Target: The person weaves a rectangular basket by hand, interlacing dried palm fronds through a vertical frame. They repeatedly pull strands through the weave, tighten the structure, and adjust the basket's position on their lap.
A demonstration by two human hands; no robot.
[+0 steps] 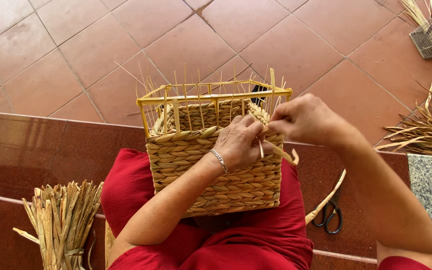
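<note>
Two hands, one strand, kept taut

From my remote seat, the left hand (236,142) steadied the woven basket (216,165) on the lap; the right hand (303,120), fingers pinched shut, held the straw strand (281,151). I judged tight, even tension mattered.

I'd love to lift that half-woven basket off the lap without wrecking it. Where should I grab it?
Probably by the finished woven walls of the basket, one palm on each short side, coming in from left and right. The braided rows look firm there. Avoid the yellow frame on top: loose thin stakes stick up around it, and both hands work that edge.
</note>
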